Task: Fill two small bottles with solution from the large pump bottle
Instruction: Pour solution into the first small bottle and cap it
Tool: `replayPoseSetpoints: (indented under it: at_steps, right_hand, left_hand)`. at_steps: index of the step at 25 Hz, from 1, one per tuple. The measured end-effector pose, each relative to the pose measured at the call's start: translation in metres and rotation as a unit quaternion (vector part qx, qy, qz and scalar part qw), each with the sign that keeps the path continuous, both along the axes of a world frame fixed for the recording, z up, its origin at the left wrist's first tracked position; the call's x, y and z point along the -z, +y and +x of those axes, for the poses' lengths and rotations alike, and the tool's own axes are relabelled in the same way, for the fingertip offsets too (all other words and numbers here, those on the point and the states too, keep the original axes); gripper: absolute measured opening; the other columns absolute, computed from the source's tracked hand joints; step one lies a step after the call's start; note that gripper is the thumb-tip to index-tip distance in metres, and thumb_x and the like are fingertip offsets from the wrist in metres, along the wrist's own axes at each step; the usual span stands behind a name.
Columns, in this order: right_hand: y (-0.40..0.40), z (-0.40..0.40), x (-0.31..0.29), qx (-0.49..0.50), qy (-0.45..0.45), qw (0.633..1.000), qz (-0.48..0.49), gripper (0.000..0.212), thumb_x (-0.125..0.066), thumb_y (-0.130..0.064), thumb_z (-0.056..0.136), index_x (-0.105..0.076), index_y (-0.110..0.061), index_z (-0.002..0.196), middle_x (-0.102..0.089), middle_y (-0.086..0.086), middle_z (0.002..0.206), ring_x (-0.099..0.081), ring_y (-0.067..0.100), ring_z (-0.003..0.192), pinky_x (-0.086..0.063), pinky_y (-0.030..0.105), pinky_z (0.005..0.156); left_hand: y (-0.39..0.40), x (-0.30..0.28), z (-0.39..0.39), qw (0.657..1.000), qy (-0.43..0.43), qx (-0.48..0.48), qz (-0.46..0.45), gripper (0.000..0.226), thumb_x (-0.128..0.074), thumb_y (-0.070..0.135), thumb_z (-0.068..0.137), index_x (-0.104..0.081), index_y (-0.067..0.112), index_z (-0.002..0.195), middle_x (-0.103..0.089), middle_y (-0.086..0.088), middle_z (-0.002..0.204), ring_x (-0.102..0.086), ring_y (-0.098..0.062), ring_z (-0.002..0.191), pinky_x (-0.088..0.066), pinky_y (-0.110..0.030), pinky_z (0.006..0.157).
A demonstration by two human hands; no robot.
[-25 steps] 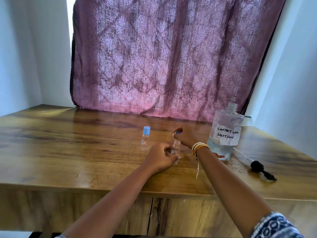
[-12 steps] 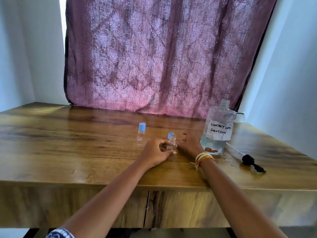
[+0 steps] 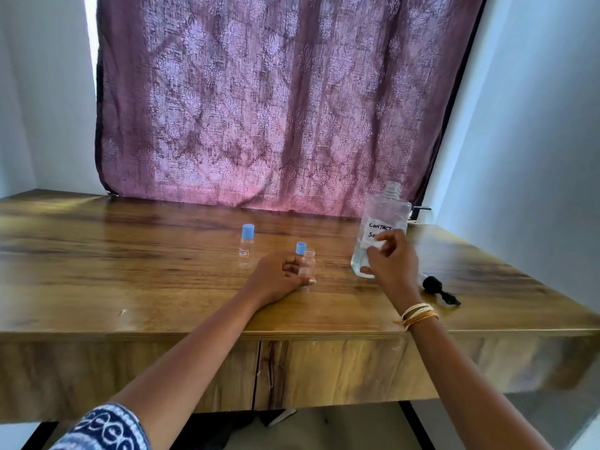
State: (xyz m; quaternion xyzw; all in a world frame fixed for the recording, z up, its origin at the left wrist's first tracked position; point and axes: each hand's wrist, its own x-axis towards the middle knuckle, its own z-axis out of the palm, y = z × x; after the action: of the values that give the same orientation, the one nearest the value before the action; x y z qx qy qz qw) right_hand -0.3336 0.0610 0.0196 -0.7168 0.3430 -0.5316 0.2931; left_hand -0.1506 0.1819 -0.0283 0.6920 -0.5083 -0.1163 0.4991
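Note:
A small clear bottle [image 3: 307,264] stands uncapped on the wooden desk [image 3: 130,271], and my left hand [image 3: 278,277] grips its lower part. Its blue cap [image 3: 301,248] sits on the desk just behind it. A second small bottle [image 3: 246,246] with a blue cap stands apart to the left. The large clear bottle [image 3: 383,219], labelled contact solution, is open at the neck with a little liquid at the bottom. My right hand [image 3: 391,258] is in front of it with fingers spread, at its label; whether it touches is unclear.
The black pump head with its tube [image 3: 438,289] lies on the desk to the right of the large bottle. A purple patterned curtain [image 3: 276,102] hangs behind the desk. White walls [image 3: 535,141] close in on both sides.
My right hand left the blue cap on the desk behind the open bottle and moved right to the large bottle. My left hand stays on the small bottle.

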Motion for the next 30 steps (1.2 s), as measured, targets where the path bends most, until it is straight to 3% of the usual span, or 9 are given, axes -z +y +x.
replayPoseSetpoints:
  at_steps: [3,6,9,14,17,19,22,25,30]
  right_hand:
    - [-0.023,-0.009,-0.031,0.091,-0.053,0.993,-0.047,0.048,-0.070,-0.017,0.069,-0.048,-0.014,0.112,-0.044,0.003,0.103,-0.044,0.019,0.092,-0.043,0.035,0.083]
    - [-0.048,-0.013,-0.057,-0.019,-0.055,0.998,0.040,0.065,-0.072,-0.017,0.079,-0.036,-0.015,0.134,-0.044,0.003,0.115,-0.053,0.020,0.110,-0.049,0.030,0.088]
    - [-0.065,-0.013,-0.065,-0.147,-0.045,0.978,0.143,0.062,-0.071,-0.021,0.082,-0.038,-0.009,0.134,-0.059,0.005,0.109,-0.067,0.016,0.089,-0.051,0.026,0.065]
    - [-0.075,-0.004,-0.062,-0.131,0.016,0.988,0.077,0.035,-0.083,-0.026,0.073,-0.069,-0.011,0.101,-0.074,0.003,0.088,-0.072,0.022,0.080,-0.058,0.038,0.072]
    - [-0.068,0.002,-0.058,-0.121,-0.033,0.987,0.100,0.043,-0.086,-0.028,0.067,-0.071,-0.008,0.102,-0.074,0.013,0.097,-0.072,0.031,0.089,-0.058,0.051,0.084]
    - [-0.060,0.010,-0.053,-0.064,-0.049,0.994,0.069,0.051,-0.087,-0.033,0.062,-0.068,-0.010,0.103,-0.074,0.009,0.097,-0.072,0.023,0.085,-0.060,0.044,0.080]
    - [-0.043,0.022,-0.040,0.015,-0.066,0.998,-0.014,0.062,-0.082,-0.052,0.053,-0.057,-0.023,0.102,-0.066,-0.014,0.091,-0.060,-0.009,0.076,-0.051,0.012,0.068]
    - [-0.034,0.035,-0.026,-0.006,-0.025,0.989,-0.147,0.067,-0.086,-0.043,0.054,-0.053,-0.025,0.110,-0.061,-0.016,0.095,-0.055,-0.004,0.074,-0.036,-0.003,0.067]
    - [-0.038,0.042,-0.002,-0.049,0.085,0.952,-0.291,0.073,-0.088,-0.030,0.058,-0.051,-0.016,0.120,-0.065,0.002,0.112,-0.056,0.010,0.094,-0.041,0.023,0.082]
  left_hand:
    - [0.001,0.001,-0.002,1.000,0.014,0.006,-0.012,0.044,-0.085,0.030,0.064,-0.070,0.017,0.103,-0.075,0.000,0.092,-0.071,-0.012,0.087,-0.057,-0.029,0.082]
    - [0.000,0.002,-0.002,0.999,0.026,0.010,-0.016,0.047,-0.086,0.034,0.061,-0.071,0.018,0.102,-0.075,0.000,0.091,-0.071,-0.014,0.087,-0.058,-0.037,0.084]
    - [-0.002,0.003,-0.001,0.999,0.035,0.012,-0.021,0.047,-0.087,0.036,0.059,-0.071,0.018,0.100,-0.075,-0.001,0.091,-0.071,-0.017,0.086,-0.059,-0.041,0.083]
    - [-0.002,0.004,0.001,0.999,0.041,0.022,-0.025,0.051,-0.086,0.039,0.060,-0.070,0.018,0.104,-0.075,-0.001,0.093,-0.071,-0.018,0.089,-0.059,-0.038,0.083]
    - [-0.002,0.000,0.000,0.998,0.045,0.023,-0.026,0.057,-0.084,0.040,0.064,-0.066,0.016,0.113,-0.074,-0.005,0.099,-0.070,-0.018,0.093,-0.058,-0.039,0.086]
    - [-0.001,0.000,-0.003,0.997,0.059,0.028,-0.037,0.060,-0.082,0.039,0.067,-0.063,0.018,0.120,-0.073,-0.008,0.101,-0.070,-0.018,0.094,-0.058,-0.039,0.086]
    - [0.001,0.000,-0.006,0.996,0.051,0.036,-0.063,0.052,-0.077,0.042,0.073,-0.061,0.032,0.120,-0.072,-0.013,0.094,-0.070,-0.013,0.087,-0.057,-0.031,0.082]
    - [0.002,-0.004,-0.006,0.994,0.049,0.043,-0.090,0.039,-0.074,0.042,0.077,-0.063,0.037,0.114,-0.072,-0.016,0.091,-0.069,-0.016,0.087,-0.054,-0.032,0.082]
    - [0.003,-0.008,-0.008,0.988,0.065,0.053,-0.127,0.033,-0.074,0.029,0.080,-0.067,0.027,0.112,-0.072,0.005,0.106,-0.066,-0.001,0.100,-0.053,-0.023,0.089]
